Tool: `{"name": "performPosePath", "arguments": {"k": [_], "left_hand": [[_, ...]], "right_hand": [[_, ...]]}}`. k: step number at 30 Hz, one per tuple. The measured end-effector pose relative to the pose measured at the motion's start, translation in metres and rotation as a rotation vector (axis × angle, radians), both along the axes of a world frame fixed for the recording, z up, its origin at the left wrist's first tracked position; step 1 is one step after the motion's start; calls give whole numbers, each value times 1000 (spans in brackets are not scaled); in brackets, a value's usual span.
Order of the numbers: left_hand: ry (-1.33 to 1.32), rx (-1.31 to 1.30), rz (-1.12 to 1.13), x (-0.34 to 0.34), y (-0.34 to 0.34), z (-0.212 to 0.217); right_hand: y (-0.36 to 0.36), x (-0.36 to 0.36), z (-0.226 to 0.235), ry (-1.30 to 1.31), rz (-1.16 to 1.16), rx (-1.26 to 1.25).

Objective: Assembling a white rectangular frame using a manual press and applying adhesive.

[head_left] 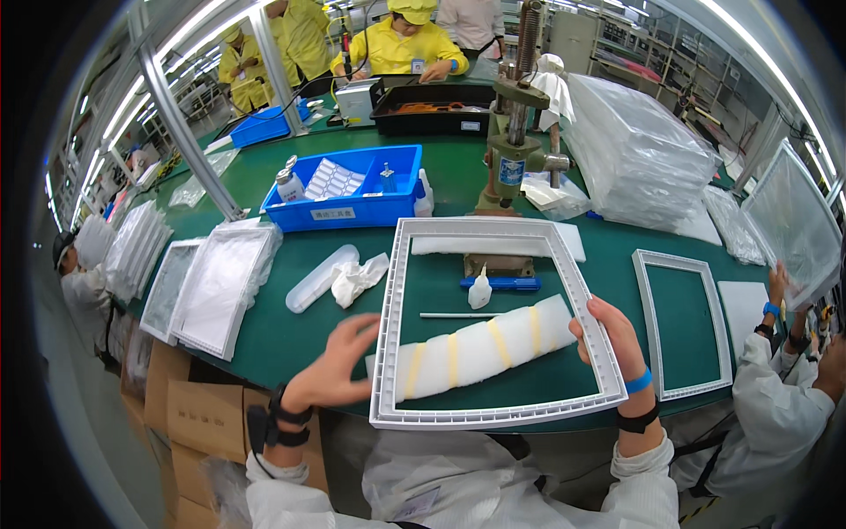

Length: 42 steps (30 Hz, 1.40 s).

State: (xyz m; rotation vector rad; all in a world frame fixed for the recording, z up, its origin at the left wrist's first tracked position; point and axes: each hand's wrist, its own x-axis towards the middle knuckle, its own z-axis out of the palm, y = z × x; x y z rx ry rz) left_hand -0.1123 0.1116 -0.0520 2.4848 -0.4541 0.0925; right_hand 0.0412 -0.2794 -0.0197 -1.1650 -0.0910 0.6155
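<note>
A white rectangular plastic frame [385, 353] is held up over the near edge of the green table. My right hand [614, 339] grips its right side, fingers wrapped round the rim. Beside the left rim is my left hand [339, 363], its fingers spread and apart; whether they touch the frame I cannot tell. Through the frame's opening I see a white foam pad with yellow tape bands [471, 351], a thin grey rod [458, 315], a small white dropper bottle [480, 289] and a blue marker pen [520, 284].
A green hand press [511, 167] stands behind the frame, a blue divided bin [388, 207] to its left. Wrapped frames [225, 291] lie at left, another white frame [643, 291] at right. Bagged stacks [643, 167] rise at back right. A co-worker at right holds a wrapped panel [797, 229].
</note>
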Motion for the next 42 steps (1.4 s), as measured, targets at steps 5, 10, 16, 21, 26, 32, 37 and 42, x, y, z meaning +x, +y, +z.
{"name": "performPosePath", "arguments": {"k": [5,10,16,21,26,32,37,42], "left_hand": [[164,58,-63,-6,-11,-20],[193,119,-218,12,-10,-12],[290,40,-241,23,-8,-13],[319,-175,-160,18,-9,-22],[300,-138,-142,15,-11,-19],[290,-162,-137,9,-10,-18],[221,-222,-80,-9,-16,-16],[57,-1204,14,-122,16,-111]], "right_hand": [[0,7,-5,14,6,-76],[-6,8,-3,-82,61,-193],[-11,14,-20,-325,-16,-495],[-7,12,-32,-533,-9,-720],[-1,6,-21,-706,-32,-888],[3,9,-24,-765,-48,-914],[4,7,-31,-738,-109,-866],[-8,11,-37,-677,-206,-824]]}}
